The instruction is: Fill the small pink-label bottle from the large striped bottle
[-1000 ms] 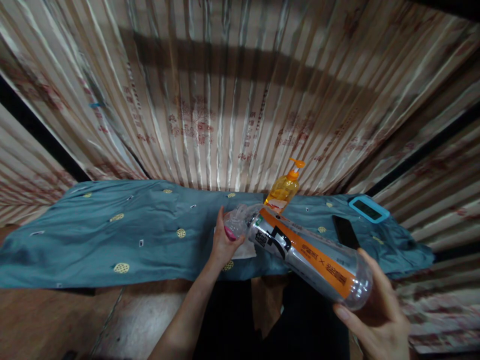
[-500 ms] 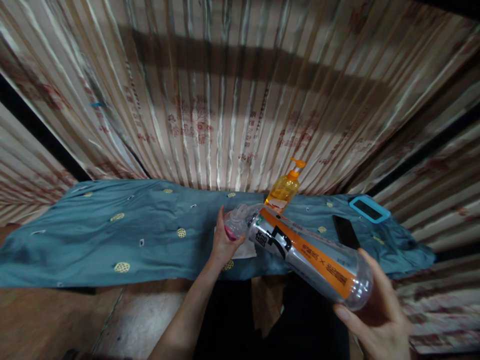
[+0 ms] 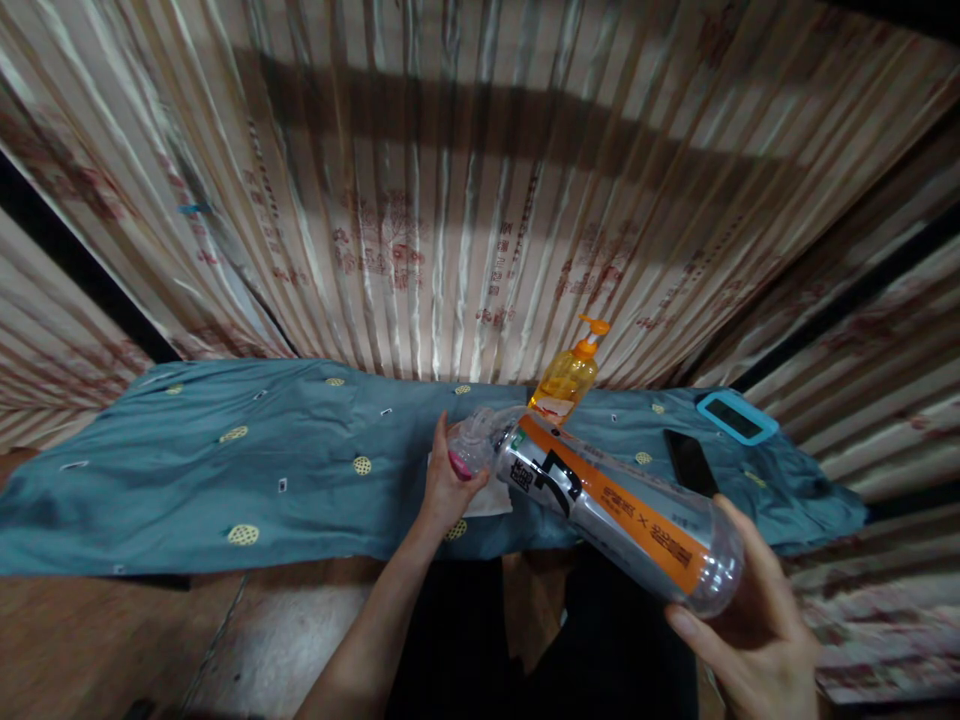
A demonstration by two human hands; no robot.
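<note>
My right hand [image 3: 765, 625] grips the base of a large clear plastic drink bottle [image 3: 619, 510] with a silver and orange label. The bottle lies tilted, its neck pointing down to the left. My left hand [image 3: 446, 490] is closed around a small clear plastic container [image 3: 474, 438] with a pink part low on it. The bottle's neck end meets or overlaps this container; whether anything flows cannot be made out. Below my left hand, a white sheet [image 3: 495, 500] lies on the cloth, partly hidden.
A teal cloth [image 3: 172, 470] with pineapple prints covers the table. Behind the drink bottle stands an orange pump bottle [image 3: 564, 385]. A black phone [image 3: 690, 462] and a blue-framed device [image 3: 737, 417] lie to the right. Pleated curtains [image 3: 450, 200] hang close behind.
Both hands, the drink bottle and the small container hold nearly the same position. The view has shifted very slightly, and my dark-clothed legs below the table have moved a little.
</note>
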